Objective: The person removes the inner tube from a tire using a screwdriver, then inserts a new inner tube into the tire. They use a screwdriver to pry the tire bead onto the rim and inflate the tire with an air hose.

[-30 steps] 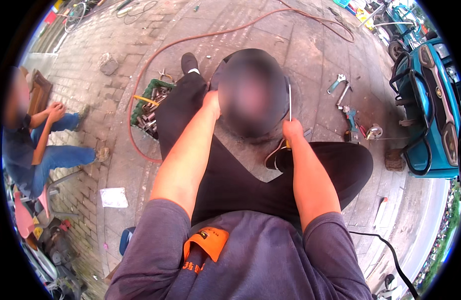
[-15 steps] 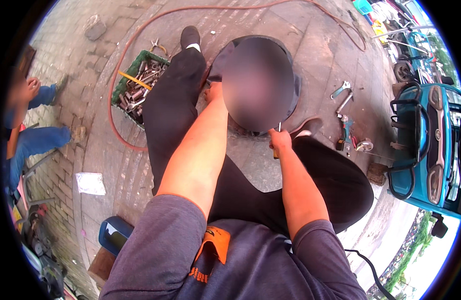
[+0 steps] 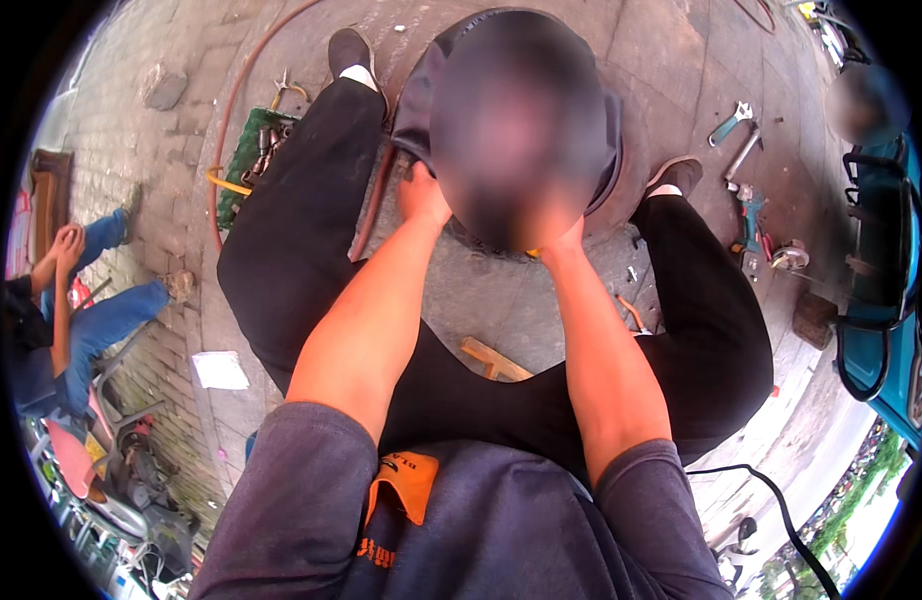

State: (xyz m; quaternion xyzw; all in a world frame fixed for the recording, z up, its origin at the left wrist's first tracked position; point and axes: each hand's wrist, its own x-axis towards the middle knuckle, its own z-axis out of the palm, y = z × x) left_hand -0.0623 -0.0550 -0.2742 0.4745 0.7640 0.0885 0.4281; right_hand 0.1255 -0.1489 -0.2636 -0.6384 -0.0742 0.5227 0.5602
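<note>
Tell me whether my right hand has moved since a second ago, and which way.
Yes, leftward: your right hand now sits farther left of the adjustable wrench than it did then.

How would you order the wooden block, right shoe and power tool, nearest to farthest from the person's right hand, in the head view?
1. Right shoe: up and right of the right hand.
2. Power tool: farther right, on the ground.
3. Wooden block: farthest right, lower.

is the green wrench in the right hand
No, the green wrench lies on the ground, off to the right and apart from the right hand.
</note>
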